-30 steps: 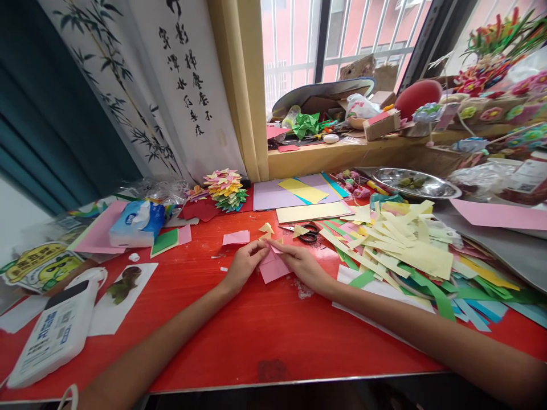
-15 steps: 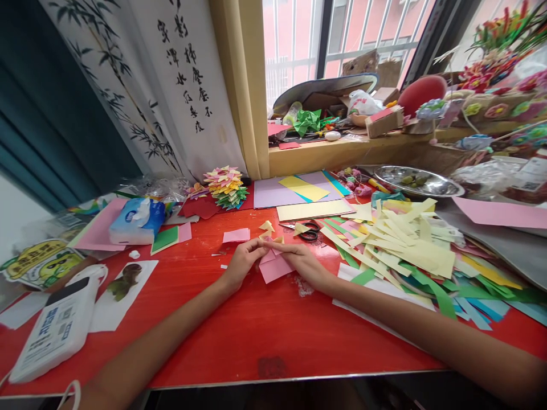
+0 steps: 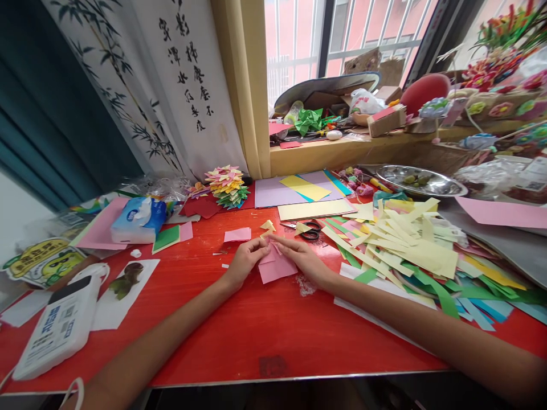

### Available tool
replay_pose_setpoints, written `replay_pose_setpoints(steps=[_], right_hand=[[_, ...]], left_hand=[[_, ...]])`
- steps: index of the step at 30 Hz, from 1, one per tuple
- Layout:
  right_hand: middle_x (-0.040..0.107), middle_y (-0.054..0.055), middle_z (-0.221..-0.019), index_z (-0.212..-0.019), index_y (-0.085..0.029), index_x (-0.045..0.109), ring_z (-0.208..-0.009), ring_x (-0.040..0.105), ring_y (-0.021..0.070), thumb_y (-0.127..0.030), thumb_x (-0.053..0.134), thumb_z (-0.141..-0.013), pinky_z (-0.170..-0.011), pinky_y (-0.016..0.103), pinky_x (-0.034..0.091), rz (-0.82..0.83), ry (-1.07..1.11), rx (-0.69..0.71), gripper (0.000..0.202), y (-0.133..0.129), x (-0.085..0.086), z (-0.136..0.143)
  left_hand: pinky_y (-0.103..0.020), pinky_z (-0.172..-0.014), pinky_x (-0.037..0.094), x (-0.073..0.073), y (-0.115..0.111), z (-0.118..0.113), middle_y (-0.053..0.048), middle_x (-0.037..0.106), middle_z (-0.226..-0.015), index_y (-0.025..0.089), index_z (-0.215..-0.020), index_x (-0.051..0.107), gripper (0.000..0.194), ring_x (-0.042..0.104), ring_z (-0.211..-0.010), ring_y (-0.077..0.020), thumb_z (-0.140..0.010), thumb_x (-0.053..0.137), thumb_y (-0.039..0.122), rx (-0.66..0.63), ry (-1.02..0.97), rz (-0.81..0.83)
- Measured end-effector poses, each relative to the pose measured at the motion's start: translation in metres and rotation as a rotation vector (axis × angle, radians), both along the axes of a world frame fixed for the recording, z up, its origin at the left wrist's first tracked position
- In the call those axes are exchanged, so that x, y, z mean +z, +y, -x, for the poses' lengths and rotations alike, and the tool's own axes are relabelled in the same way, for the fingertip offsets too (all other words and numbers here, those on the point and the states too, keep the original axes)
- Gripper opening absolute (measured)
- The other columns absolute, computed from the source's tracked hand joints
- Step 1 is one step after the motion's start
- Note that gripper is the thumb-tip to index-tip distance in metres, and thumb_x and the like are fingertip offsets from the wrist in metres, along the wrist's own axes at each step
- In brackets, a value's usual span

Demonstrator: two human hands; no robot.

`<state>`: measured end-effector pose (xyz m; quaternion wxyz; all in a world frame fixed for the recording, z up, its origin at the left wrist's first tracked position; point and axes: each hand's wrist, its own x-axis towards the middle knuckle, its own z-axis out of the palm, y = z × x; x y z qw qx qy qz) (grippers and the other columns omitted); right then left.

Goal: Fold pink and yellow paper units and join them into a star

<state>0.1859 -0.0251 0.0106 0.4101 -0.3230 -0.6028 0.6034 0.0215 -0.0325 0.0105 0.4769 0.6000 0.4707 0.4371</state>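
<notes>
Both hands meet at the middle of the red table over a small pink paper (image 3: pixel 268 258). My left hand (image 3: pixel 245 266) pinches its left side between thumb and fingers. From the other side my right hand (image 3: pixel 308 263) grips the paper's upper edge, its fingers fairly straight and partly hiding the fold. Beneath it lies a flat pink paper sheet (image 3: pixel 280 271). Just beyond the fingertips sit small folded yellow papers (image 3: pixel 268 225). Black-handled scissors (image 3: pixel 311 232) lie behind my right hand, with another folded yellow piece on the blades. A pink paper stack (image 3: pixel 237 234) rests behind my left hand.
Cut paper strips (image 3: pixel 397 245) heap up at the right. A layered paper ornament (image 3: pixel 226 185) stands at the back, near coloured sheets (image 3: pixel 269 193). A tissue pack (image 3: pixel 139 220) and a white box-like device (image 3: pixel 55 327) are at left, a metal dish (image 3: pixel 444 185) at back right.
My hands have drawn slightly apart and the fingers have shifted on the pink paper, so more of it shows. The view has moved slightly; other things on the table stay put.
</notes>
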Motion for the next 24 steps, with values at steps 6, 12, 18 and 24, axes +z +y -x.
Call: replay_pose_setpoints(steps=[6, 12, 18, 24], right_hand=[[0.059, -0.001, -0.112, -0.104, -0.026, 0.063, -0.106, 0.051, 0.0185, -0.039, 0.054, -0.076, -0.086, 0.030, 0.040, 0.073, -0.007, 0.060, 0.032, 0.007, -0.007, 0.000], [0.065, 0.001, -0.092, -0.099, -0.021, 0.065, -0.084, 0.057, 0.0165, -0.044, 0.054, -0.074, -0.071, 0.026, 0.043, 0.086, -0.037, 0.114, 0.036, 0.008, -0.007, -0.001], [0.063, 0.001, -0.079, -0.085, -0.016, 0.067, -0.070, 0.055, 0.0131, -0.045, 0.054, -0.073, -0.062, 0.023, 0.040, 0.068, -0.063, 0.126, 0.034, 0.011, -0.007, -0.003], [0.062, 0.001, -0.070, -0.071, -0.013, 0.066, -0.060, 0.051, 0.0110, -0.045, 0.058, -0.070, -0.057, 0.023, 0.038, 0.104, -0.072, 0.135, 0.033, 0.011, -0.002, -0.004]], left_hand=[[-0.022, -0.059, 0.030, 0.000, -0.001, 0.000, 0.002, 0.046, -0.065, 0.015, -0.067, 0.052, 0.020, 0.038, -0.063, -0.0099, -0.075, 0.052, 0.033, -0.008, 0.086, -0.067], [-0.022, -0.060, 0.032, 0.002, -0.002, -0.001, 0.002, 0.047, -0.065, 0.015, -0.067, 0.053, 0.020, 0.041, -0.064, -0.0109, -0.074, 0.051, 0.033, 0.006, 0.110, -0.072], [-0.022, -0.060, 0.032, 0.002, -0.002, 0.000, 0.002, 0.048, -0.066, 0.015, -0.067, 0.054, 0.019, 0.041, -0.064, -0.0110, -0.074, 0.052, 0.033, -0.008, 0.105, -0.076], [-0.022, -0.060, 0.031, 0.002, -0.003, 0.000, 0.002, 0.047, -0.066, 0.015, -0.068, 0.054, 0.019, 0.040, -0.064, -0.0105, -0.075, 0.052, 0.033, -0.019, 0.111, -0.083]])
